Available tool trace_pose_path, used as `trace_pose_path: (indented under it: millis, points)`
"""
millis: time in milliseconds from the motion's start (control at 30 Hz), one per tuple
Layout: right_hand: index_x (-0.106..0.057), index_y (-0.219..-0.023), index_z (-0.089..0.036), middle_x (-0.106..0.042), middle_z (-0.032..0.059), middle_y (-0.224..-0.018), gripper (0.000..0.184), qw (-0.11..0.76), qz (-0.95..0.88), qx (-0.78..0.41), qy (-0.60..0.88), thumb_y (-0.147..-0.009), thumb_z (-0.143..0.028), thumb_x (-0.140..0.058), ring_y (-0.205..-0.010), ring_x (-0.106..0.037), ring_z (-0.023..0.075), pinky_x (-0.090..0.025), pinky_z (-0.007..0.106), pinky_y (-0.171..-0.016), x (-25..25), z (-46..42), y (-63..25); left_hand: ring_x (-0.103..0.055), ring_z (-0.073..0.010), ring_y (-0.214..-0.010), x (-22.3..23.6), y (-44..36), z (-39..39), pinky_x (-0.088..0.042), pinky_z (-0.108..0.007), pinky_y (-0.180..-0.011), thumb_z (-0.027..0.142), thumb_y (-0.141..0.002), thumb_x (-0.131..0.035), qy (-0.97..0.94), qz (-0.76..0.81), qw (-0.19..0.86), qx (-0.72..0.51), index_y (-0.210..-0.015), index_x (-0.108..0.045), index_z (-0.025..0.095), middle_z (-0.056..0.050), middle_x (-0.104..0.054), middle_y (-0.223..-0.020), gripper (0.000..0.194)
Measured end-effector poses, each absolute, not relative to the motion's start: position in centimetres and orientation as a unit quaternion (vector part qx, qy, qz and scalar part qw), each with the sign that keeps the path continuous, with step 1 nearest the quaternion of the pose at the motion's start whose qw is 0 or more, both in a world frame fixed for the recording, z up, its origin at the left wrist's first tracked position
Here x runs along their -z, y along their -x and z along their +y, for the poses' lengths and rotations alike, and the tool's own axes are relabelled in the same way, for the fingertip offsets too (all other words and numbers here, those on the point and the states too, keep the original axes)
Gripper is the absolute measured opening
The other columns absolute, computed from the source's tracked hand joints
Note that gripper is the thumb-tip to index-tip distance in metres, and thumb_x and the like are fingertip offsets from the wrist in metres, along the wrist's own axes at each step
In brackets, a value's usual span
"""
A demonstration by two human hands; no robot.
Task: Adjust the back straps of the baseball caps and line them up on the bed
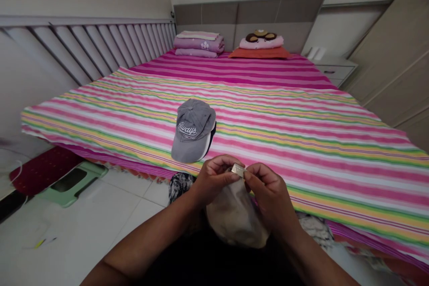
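Head view: ahead and left of the grip, a grey cap (pixel 192 118) sits on the striped cover (pixel 311 129), a pale and a dark brim edge peeking from beneath it. A forward jerk of the left forearm could knock this pile askew, though it lies clear of the fingers. At the grip itself, the left hand (pixel 217 173) pinches the left end of a small pale tab (pixel 238 170) between thumb and fingers; the right hand (pixel 268 190) pinches its right end, so both are closed on it, fingertips nearly meeting. The tab is small and only its ends are held, so it could slip if the two hands pull unevenly. Directly below hangs a beige cloth piece (pixel 234 219), perhaps a cap, apparently joined to the tab; its slack weight could twist the tab or drag it out of the pinch.

Left of and below the grip, a black-and-white patterned cloth (pixel 180 185) is partly covered by the left arm; whether it is clothing I cannot tell. Under the fingertips, the tab's back and any strap through it are hidden, and its markings are too small to read. Below, the beige piece blurs into shadow; to the right, the right hand and wrist cover its edge.
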State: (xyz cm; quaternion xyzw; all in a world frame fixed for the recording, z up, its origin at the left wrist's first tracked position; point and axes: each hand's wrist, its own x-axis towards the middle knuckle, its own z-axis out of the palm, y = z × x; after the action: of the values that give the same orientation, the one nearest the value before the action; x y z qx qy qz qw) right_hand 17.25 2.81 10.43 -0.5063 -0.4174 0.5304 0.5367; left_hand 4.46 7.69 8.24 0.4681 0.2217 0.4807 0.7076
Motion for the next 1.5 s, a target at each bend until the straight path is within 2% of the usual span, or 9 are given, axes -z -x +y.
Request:
trace_pose_path:
  millis: [200, 367, 600, 800, 933, 1233, 1367, 1500]
  points:
    - [-0.048, -0.067, -0.019, -0.043, -0.0054, -0.053, 0.023, 0.505, -0.438, -0.548, 0.502, -0.070, -0.039, -0.059, -0.044, -0.031, 0.0076, -0.024, 0.021, -0.042, -11.3, 2.8, -17.9, -0.055, -0.0107, -0.066, -8.2, -4.4, 7.7, -0.043, -0.022, -0.062, 0.021, -0.054, -0.076, -0.429, 0.247, 0.728, -0.475, -0.079, -0.064, 0.014, -0.002, -0.062, -0.074, 0.029]
    - [-0.050, -0.061, -0.018, -0.044, -0.0039, -0.052, 0.025, 0.476, -0.472, -0.517, 0.533, -0.069, -0.040, -0.059, -0.047, -0.033, 0.0083, -0.027, 0.021, -0.043, -11.4, 2.9, -18.4, -0.055, -0.0110, -0.067, -8.1, -4.4, 7.8, -0.043, -0.021, -0.062, 0.022, -0.056, -0.075, -0.447, 0.244, 0.715, -0.479, -0.080, -0.063, 0.014, -0.003, -0.061, -0.074, 0.028]
    - [-0.054, -0.062, -0.017, -0.045, -0.0031, -0.052, 0.022, 0.481, -0.469, -0.523, 0.524, -0.069, -0.036, -0.061, -0.048, -0.034, 0.0082, -0.027, 0.021, -0.044, -11.3, 3.1, -18.4, -0.055, -0.0127, -0.074, -8.0, -4.1, 7.9, -0.043, -0.023, -0.067, 0.019, -0.061, -0.072, -0.531, 0.216, 0.654, -0.493, -0.083, -0.063, 0.015, -0.004, -0.061, -0.077, 0.024]
    - [-0.051, -0.060, -0.017, -0.043, -0.0051, -0.051, 0.023, 0.495, -0.456, -0.551, 0.494, -0.067, -0.035, -0.063, -0.047, -0.032, 0.0073, -0.025, 0.021, -0.045, -11.4, 3.1, -18.1, -0.057, -0.0135, -0.073, -7.8, -4.2, 7.7, -0.043, -0.025, -0.067, 0.020, -0.062, -0.071, -0.528, 0.195, 0.666, -0.489, -0.084, -0.063, 0.015, -0.004, -0.062, -0.079, 0.024]
    - [-0.051, -0.066, -0.018, -0.042, -0.0056, -0.052, 0.023, 0.477, -0.470, -0.558, 0.490, -0.068, -0.038, -0.062, -0.045, -0.031, 0.0069, -0.023, 0.021, -0.042, -11.6, 3.0, -18.4, -0.057, -0.0129, -0.073, -7.8, -4.2, 7.7, -0.043, -0.024, -0.067, 0.019, -0.062, -0.071, -0.521, 0.198, 0.667, -0.494, -0.083, -0.062, 0.015, -0.004, -0.062, -0.080, 0.024]
    - [-0.050, -0.063, -0.017, -0.044, -0.0039, -0.053, 0.023, 0.467, -0.500, -0.534, 0.497, -0.072, -0.037, -0.057, -0.049, -0.034, 0.0079, -0.028, 0.021, -0.045, -11.6, 3.1, -18.3, -0.056, -0.0114, -0.069, -7.6, -4.3, 7.8, -0.042, -0.022, -0.064, 0.017, -0.062, -0.071, -0.529, 0.191, 0.682, -0.469, -0.084, -0.061, 0.015, -0.002, -0.061, -0.077, 0.024]
    - [-0.051, -0.068, -0.017, -0.046, -0.0033, -0.054, 0.024, 0.457, -0.487, -0.553, 0.498, -0.072, -0.041, -0.056, -0.049, -0.037, 0.0086, -0.028, 0.021, -0.046, -11.6, 3.1, -18.7, -0.057, -0.0117, -0.070, -7.6, -4.1, 7.9, -0.042, -0.023, -0.065, 0.016, -0.062, -0.071, -0.514, 0.176, 0.683, -0.488, -0.083, -0.061, 0.016, -0.002, -0.062, -0.079, 0.023]
    - [-0.050, -0.064, -0.017, -0.046, -0.0035, -0.053, 0.026, 0.459, -0.463, -0.578, 0.490, -0.068, -0.041, -0.060, -0.048, -0.036, 0.0082, -0.027, 0.022, -0.046, -11.1, 3.2, -18.9, -0.056, -0.0109, -0.069, -7.5, -4.1, 7.8, -0.042, -0.022, -0.063, 0.017, -0.061, -0.071, -0.497, 0.182, 0.697, -0.484, -0.082, -0.060, 0.016, -0.002, -0.062, -0.080, 0.023]
